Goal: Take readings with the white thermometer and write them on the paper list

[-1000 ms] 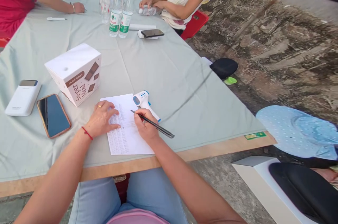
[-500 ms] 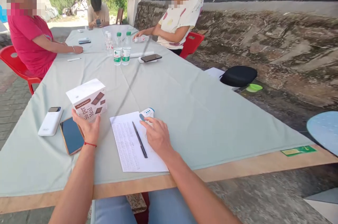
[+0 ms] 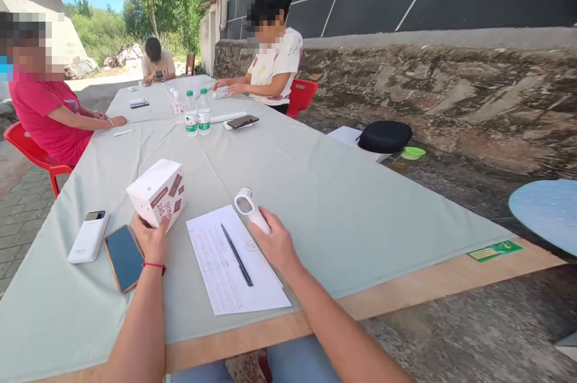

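Note:
My left hand [image 3: 151, 240] grips the near side of a white and brown cardboard box [image 3: 157, 193], which is tilted with its printed side facing right. In my right hand [image 3: 274, 242] is a white infrared thermometer [image 3: 251, 208], held by its handle, its small display facing up toward me. Between my hands lies a sheet of paper [image 3: 216, 287] covered with handwriting, and a black pen [image 3: 237, 255] rests on it. A phone in an orange-edged case [image 3: 125, 258] lies beside my left wrist, with a white power bank [image 3: 89, 237] to its left.
Two green-capped water bottles [image 3: 197, 115] stand farther up the cloth-covered table [image 3: 360, 238], near a dark phone [image 3: 242, 122]. Several people sit around the table. A black case [image 3: 385, 136] and a green bowl [image 3: 413, 153] are off its right side.
My right hand has gone from touching the thermometer with its fingertips to holding it by the handle, raised. The box in my left hand has tipped toward me. My view has tilted up.

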Motion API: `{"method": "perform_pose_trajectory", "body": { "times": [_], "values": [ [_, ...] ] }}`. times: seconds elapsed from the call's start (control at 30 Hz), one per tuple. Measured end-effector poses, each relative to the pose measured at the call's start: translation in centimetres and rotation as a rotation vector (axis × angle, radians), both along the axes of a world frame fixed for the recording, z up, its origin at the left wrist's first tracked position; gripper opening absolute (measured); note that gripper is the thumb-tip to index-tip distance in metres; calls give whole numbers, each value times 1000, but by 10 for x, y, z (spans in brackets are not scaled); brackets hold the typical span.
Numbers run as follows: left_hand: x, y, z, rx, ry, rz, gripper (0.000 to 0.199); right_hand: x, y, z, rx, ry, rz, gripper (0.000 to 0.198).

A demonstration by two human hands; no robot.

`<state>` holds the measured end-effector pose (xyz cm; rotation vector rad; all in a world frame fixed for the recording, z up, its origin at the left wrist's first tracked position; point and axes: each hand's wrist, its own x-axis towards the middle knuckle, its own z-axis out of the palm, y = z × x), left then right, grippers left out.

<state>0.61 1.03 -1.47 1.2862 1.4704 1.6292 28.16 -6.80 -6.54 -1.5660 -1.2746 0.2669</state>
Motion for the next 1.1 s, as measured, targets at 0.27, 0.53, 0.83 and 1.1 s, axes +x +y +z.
{"method": "perform_pose_trajectory", "body": {
  "times": [0.27,0.53,0.83,1.1],
  "values": [
    [14,-14,-4,-32,-230,-151,59,-59,-9,56,-11,718,667,28],
    [31,-25,-7,-175,-119,-214,66,-89,-26,33,-106,806,744,39],
    [32,-27,0,-167,-61,-241,66,-86,-26,33,-167,779,653,37],
    [29,-25,5,-181,-63,-275,71,-87,-24,27,-214,807,714,39]
  ]
}}
